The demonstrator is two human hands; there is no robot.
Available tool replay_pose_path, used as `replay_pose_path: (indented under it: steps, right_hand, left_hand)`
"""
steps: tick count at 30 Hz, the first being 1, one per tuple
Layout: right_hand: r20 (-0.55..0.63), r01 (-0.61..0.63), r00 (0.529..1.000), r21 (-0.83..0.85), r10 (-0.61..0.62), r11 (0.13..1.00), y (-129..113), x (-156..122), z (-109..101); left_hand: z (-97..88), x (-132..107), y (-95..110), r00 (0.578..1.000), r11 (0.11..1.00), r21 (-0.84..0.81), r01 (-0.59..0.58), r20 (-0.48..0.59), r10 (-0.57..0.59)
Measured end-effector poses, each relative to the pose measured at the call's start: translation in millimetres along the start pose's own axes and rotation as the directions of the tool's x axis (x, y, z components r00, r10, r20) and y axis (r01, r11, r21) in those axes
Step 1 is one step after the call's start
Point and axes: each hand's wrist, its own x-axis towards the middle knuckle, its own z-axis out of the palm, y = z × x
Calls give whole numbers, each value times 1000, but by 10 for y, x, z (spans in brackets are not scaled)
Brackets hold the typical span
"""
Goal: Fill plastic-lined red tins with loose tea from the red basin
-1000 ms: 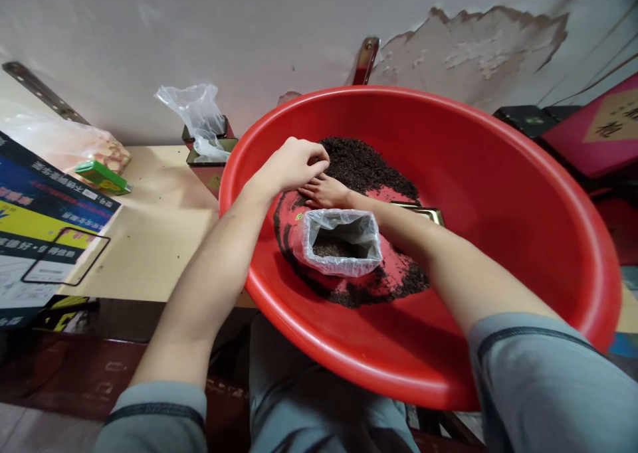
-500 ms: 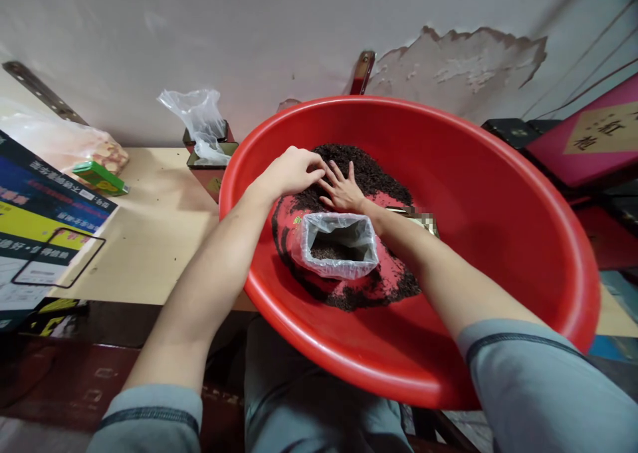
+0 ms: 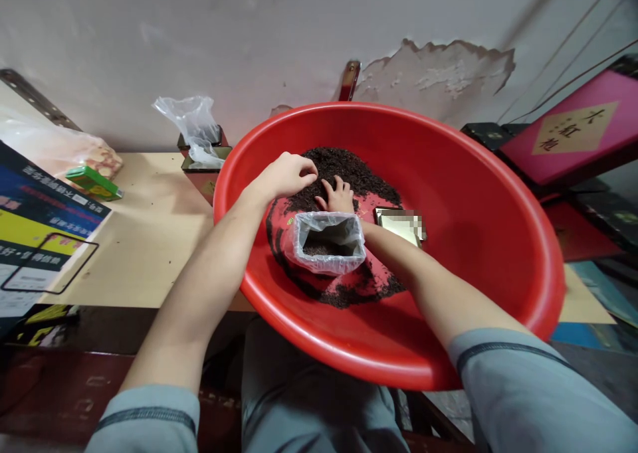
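Observation:
A heap of dark, loose dried leaves that look like tea lies in a large red plastic basin. My left hand is at the heap's left edge, its fingers loosely bent and thumb apart, with nothing visible in it. Against the near side of the heap rests my right hand, fingers spread and slightly curled, its wrist partly behind the container. A container lined with a clear plastic bag stands upright in front of my hands, some dark leaves inside it. To its right in the basin lies a gold-coloured lid.
Left of the basin, tins stand on the wooden table, a clear plastic bag poking out of one. A small green box and a printed carton lie further left. Pink boxes stand right, by the wall.
My right hand has drawn back toward the container, its fingers more bent. My left hand has shifted slightly off the heap leftward. The gold lid shows more from behind my right forearm.

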Motion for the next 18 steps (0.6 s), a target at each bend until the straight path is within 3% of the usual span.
replay_pose_path:
  steps: [6,12,18]
  right_hand:
    - [33,28,999,-23,-27,999,-21,-26,-82]
    - [204,139,972,-91,-118,986,-4,123,-427]
    - [254,136,961,-103,-106,985,-4,359,-743]
  left_hand:
    - [25,4,-24,998,999,17,30,52,-31]
    - [31,39,-79,995,997,42,61,71,-64]
    - [27,47,-80,992,995,64,76,96,-82]
